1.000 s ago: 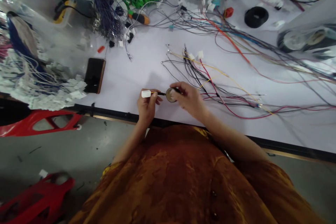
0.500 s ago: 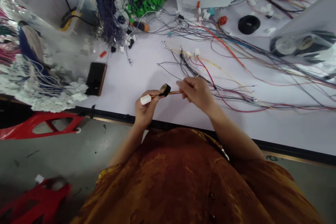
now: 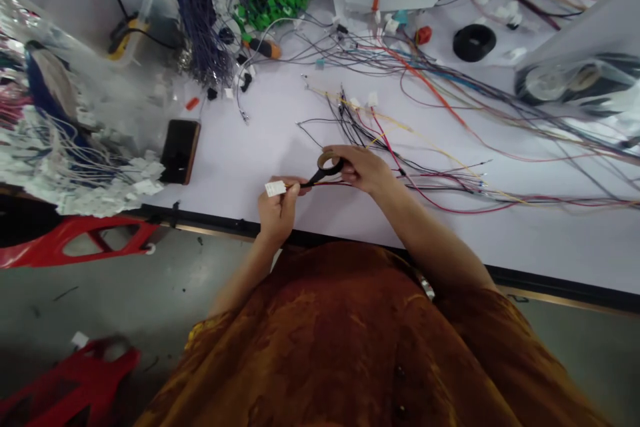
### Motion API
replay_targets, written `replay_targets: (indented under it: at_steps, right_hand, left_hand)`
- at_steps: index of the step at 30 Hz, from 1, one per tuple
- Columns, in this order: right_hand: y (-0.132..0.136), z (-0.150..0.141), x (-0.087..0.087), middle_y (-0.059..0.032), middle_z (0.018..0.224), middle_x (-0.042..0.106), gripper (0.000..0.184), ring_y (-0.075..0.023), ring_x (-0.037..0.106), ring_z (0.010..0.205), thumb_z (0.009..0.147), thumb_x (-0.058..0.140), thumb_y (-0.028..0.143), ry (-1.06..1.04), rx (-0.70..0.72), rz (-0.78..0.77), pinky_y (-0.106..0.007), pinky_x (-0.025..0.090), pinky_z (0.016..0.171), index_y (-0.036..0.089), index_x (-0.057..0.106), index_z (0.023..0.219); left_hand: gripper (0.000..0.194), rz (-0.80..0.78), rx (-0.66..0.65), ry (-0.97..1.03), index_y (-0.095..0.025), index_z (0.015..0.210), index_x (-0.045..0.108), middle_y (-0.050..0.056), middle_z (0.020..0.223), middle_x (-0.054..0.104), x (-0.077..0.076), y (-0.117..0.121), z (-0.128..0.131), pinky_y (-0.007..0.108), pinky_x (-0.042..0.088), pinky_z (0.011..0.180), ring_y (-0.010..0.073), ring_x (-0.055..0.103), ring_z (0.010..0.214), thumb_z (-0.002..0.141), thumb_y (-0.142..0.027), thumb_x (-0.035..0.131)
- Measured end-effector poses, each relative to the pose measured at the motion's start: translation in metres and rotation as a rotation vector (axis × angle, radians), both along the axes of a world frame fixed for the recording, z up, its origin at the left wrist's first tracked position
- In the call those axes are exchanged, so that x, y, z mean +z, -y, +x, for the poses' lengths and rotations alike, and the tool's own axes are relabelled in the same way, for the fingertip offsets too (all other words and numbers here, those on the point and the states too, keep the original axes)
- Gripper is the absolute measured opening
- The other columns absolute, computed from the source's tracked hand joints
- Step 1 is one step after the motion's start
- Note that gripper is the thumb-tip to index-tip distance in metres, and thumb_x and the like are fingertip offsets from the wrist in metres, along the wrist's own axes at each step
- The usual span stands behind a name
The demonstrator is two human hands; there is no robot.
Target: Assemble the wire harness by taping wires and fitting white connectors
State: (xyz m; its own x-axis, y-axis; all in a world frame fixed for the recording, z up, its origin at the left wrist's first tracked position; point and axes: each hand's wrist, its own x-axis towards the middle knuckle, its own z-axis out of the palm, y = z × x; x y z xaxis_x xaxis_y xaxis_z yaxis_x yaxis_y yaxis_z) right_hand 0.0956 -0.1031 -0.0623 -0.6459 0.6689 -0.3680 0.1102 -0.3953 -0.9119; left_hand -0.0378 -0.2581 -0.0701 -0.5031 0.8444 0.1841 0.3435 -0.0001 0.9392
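L hand (image 3: 277,213): white connector (image 3: 275,188); R hand (image 3: 363,169): tape roll (image 3: 327,161); wires (image 3: 430,177) beside.

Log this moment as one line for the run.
left hand: pinches white connector | right hand: holds tape roll | black wire: runs between them

head-worn view; faces forward and down; close above white workbench (image 3: 240,153), left hand (image 3: 277,213), right hand (image 3: 363,170)
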Motion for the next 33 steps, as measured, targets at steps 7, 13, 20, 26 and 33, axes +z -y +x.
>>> replay_targets:
  at_steps: [7, 13, 20, 26, 33]
  right_hand:
    - [0.083, 0.037, -0.007, -0.0109, 0.115, 0.063, 0.036, -0.0186, 0.063, 0.095, 0.096, 0.050, 0.024, 0.280, 0.256, 0.905, -0.031, 0.054, 0.082, 0.021, 0.057, 0.131]
    - [0.051, 0.032, 0.008, -0.0051, 0.085, 0.063, 0.024, -0.0150, 0.060, 0.080, 0.099, 0.048, 0.028, 0.184, 0.102, 0.941, -0.028, 0.048, 0.075, 0.017, 0.066, 0.090]
    - [-0.003, 0.017, 0.028, 0.0030, 0.065, 0.058, 0.020, -0.0069, 0.045, 0.044, 0.085, 0.068, 0.032, 0.261, 0.201, 0.377, -0.021, 0.032, 0.043, 0.016, 0.058, 0.092]
    - [-0.002, 0.009, -0.005, 0.0101, 0.054, 0.043, 0.014, -0.0024, 0.023, 0.030, 0.082, 0.054, 0.013, 0.046, 0.015, -0.280, -0.019, 0.012, 0.030, 0.018, 0.060, 0.094]
    - [-0.002, 0.038, -0.006, 0.0061, 0.063, 0.048, 0.015, -0.0022, 0.031, 0.037, 0.083, 0.061, 0.028, -0.074, 0.021, -0.351, -0.017, 0.018, 0.034, 0.018, 0.067, 0.093]
  left_hand:
    - [0.033, -0.021, 0.100, 0.272, -0.016, 0.089, 0.055, 0.004, 0.082, 0.072, 0.004, -0.029, 0.005, 0.016, 0.040, 0.035, 0.0040, 0.052, 0.036, 0.096, -0.048, 0.050]
    - [0.026, 0.046, -0.031, 0.411, -0.018, 0.095, 0.058, 0.006, 0.095, 0.072, 0.010, -0.022, 0.005, 0.030, 0.062, 0.073, 0.0161, 0.073, 0.078, 0.090, -0.043, 0.064]
    - [0.012, 0.100, -0.262, 0.019, -0.019, 0.099, 0.065, 0.009, 0.107, 0.070, 0.010, -0.006, 0.002, 0.034, 0.056, 0.092, 0.0176, 0.067, 0.104, 0.094, -0.028, 0.059]
    - [0.018, 0.035, -0.109, 0.165, -0.016, 0.093, 0.065, 0.008, 0.098, 0.073, -0.001, -0.008, 0.005, 0.034, 0.061, 0.083, 0.0179, 0.072, 0.089, 0.091, -0.034, 0.063]
    - [0.031, -0.040, -0.175, 0.425, -0.016, 0.099, 0.068, 0.008, 0.098, 0.072, -0.017, -0.022, 0.005, 0.030, 0.061, 0.078, 0.0161, 0.072, 0.083, 0.080, -0.039, 0.076]
